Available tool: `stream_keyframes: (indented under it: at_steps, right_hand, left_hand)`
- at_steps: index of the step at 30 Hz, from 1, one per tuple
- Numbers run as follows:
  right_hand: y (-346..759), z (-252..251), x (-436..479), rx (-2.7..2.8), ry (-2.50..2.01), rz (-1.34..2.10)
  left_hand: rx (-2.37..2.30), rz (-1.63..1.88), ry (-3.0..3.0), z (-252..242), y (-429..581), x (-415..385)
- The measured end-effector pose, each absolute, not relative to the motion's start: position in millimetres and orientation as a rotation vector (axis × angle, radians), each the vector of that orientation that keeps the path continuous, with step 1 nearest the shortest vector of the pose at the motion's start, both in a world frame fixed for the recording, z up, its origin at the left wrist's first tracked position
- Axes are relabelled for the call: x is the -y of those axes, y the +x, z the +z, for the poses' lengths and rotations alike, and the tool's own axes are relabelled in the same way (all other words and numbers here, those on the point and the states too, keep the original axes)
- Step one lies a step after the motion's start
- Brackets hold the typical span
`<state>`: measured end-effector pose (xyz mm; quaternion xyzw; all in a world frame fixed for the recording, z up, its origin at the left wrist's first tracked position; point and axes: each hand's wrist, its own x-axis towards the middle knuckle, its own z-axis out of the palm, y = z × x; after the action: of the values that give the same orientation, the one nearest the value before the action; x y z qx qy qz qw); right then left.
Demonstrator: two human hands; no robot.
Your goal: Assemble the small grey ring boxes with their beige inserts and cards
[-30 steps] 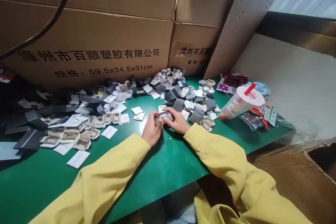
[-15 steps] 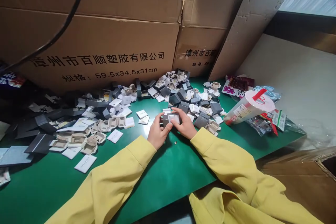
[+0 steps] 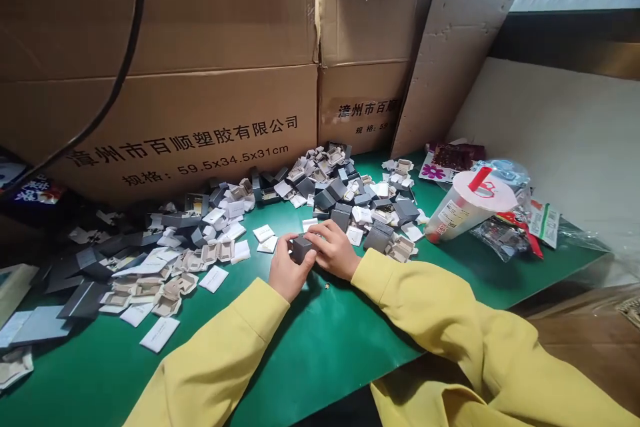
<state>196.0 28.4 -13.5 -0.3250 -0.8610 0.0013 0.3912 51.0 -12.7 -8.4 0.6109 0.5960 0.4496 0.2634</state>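
Between both hands is a small dark grey box point(image 3: 301, 249), its lid closed as far as I can see. My left hand point(image 3: 289, 270) grips it with the thumb in front and fingers behind. My right hand point(image 3: 333, 250) touches its right side with bent fingertips. Behind the hands lies a heap of dark grey boxes point(image 3: 325, 199), white cards and beige inserts. More white cards point(image 3: 213, 279) and beige cardboard inserts point(image 3: 170, 295) are spread to the left. A tiny bright piece point(image 3: 327, 286) lies on the table just below my right hand.
Large brown cartons point(image 3: 210, 120) stand along the back of the green table point(image 3: 320, 353). At right are a tilted drink cup point(image 3: 465, 207) with a red straw and several snack packets point(image 3: 505, 233). A black cable point(image 3: 117, 80) hangs at upper left.
The small box went from open, with a white face showing, to closed and dark. My right hand has shifted off its top to its side. The camera view has turned slightly.
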Motion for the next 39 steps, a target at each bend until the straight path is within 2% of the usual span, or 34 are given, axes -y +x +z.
stream_keyframes:
  at_steps: [7, 13, 19, 23, 27, 31, 34, 39]
  right_hand:
    - [188.9, -12.6, -28.8, 2.007, -0.835, 0.288]
    - [200.8, 14.9, -38.0, 1.791, -0.823, 0.369]
    - [238.9, 51.8, -70.3, 1.543, -0.92, 0.195]
    - [268.2, 54.0, -97.3, 1.49, -1.106, -0.022]
    - [291.4, 41.9, -111.9, 1.564, -1.332, -0.113]
    - [291.5, 40.6, -98.7, 1.721, -1.411, -0.13]
    - [270.1, 47.4, -74.7, 1.822, -1.279, -0.109]
    - [211.3, 30.5, -37.4, 2.182, -0.938, 0.192]
  left_hand:
    - [-1.621, 1.279, 2.0, -7.9, 46.3, 17.2]
    - [-1.499, 1.612, 2.291, 5.8, 64.2, -6.1]
    - [-1.248, 1.781, 2.484, 38.0, 112.9, -60.5]
    - [-1.282, 1.775, 2.488, 54.1, 136.2, -97.2]
    - [-1.431, 1.594, 2.534, 62.2, 138.6, -114.5]
    - [-1.561, 1.321, 2.605, 46.8, 116.4, -95.2]
    - [-1.544, 1.25, 2.66, 21.4, 88.9, -63.8]
    - [-1.612, 0.96, 2.716, -7.4, 43.7, -11.7]
